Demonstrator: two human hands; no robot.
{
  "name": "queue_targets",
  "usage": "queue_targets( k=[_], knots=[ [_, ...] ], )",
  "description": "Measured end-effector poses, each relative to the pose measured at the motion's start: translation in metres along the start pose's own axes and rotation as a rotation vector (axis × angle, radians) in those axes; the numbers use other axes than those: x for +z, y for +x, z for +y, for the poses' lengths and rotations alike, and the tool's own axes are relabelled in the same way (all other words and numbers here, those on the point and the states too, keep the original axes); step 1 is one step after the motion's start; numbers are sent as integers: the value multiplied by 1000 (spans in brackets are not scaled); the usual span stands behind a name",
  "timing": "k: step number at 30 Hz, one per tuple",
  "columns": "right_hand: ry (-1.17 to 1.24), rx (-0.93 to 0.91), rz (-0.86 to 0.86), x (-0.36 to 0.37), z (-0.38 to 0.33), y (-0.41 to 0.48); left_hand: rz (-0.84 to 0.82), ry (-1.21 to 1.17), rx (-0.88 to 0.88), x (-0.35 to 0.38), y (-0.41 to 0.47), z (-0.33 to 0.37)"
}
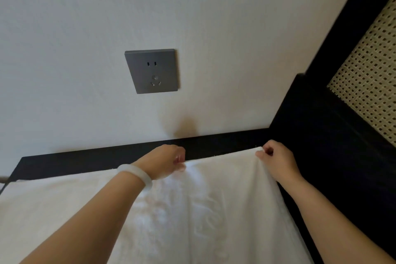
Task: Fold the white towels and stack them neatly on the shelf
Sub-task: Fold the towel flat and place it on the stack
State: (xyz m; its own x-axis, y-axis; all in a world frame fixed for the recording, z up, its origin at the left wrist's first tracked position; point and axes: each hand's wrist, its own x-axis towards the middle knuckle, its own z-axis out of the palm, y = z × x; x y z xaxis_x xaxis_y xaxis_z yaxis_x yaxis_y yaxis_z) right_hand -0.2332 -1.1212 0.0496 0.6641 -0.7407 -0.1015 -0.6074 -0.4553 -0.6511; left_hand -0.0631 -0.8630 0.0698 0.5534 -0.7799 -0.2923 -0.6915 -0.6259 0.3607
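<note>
A white towel point(203, 210) lies spread over a dark surface point(85, 163) that runs along the wall. My left hand point(165, 161), with a pale bangle on its wrist, pinches the towel's far edge near the middle. My right hand point(276, 158) pinches the towel's far right corner, lifting it slightly off the surface. Both hands sit close to the wall, about a forearm's length apart. The towel's near part runs out of view at the bottom.
A grey wall socket point(151, 70) is set in the white wall above the hands. To the right stands dark furniture point(321, 135) with a woven cane panel point(370, 66). A strip of the dark surface shows behind the towel.
</note>
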Motion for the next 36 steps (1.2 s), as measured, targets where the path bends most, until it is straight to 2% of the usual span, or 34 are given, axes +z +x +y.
queue_targets(
  k=[6,9,13,15,17,18,19,20,22,25,26,28,31,33,36],
  knots=[
    [11,-28,-49,10,3,0,181,-38,20,23,-2,-3],
    [46,7,36,19,4,2,256,-73,4,36,-4,-4],
    [-114,34,147,26,-4,-3,485,14,-49,51,-10,-1],
    [-311,-94,230,23,-6,-14,532,130,-18,57,-17,13],
    [-402,-364,271,25,-7,-32,538,206,19,66,-27,36],
    [-435,-496,225,29,-3,-43,504,238,23,75,-32,47],
    [-501,-576,107,33,2,-54,446,261,12,84,-36,56],
    [-570,-584,-26,36,8,-61,378,277,-6,92,-40,63],
    [-585,-372,-197,28,23,-61,325,312,-21,106,-41,65],
    [-603,-152,-154,12,27,-54,332,308,-54,109,-42,62],
    [-624,-156,-102,12,22,-58,347,292,-62,109,-44,65],
    [-623,-302,34,20,7,-84,388,236,-34,115,-53,81],
    [-577,-553,-29,44,10,-138,421,202,82,142,-73,110],
    [-554,-483,-99,42,32,-152,408,205,93,154,-80,117],
    [-527,-291,-61,15,67,-154,424,229,63,154,-79,116]
  ],
)
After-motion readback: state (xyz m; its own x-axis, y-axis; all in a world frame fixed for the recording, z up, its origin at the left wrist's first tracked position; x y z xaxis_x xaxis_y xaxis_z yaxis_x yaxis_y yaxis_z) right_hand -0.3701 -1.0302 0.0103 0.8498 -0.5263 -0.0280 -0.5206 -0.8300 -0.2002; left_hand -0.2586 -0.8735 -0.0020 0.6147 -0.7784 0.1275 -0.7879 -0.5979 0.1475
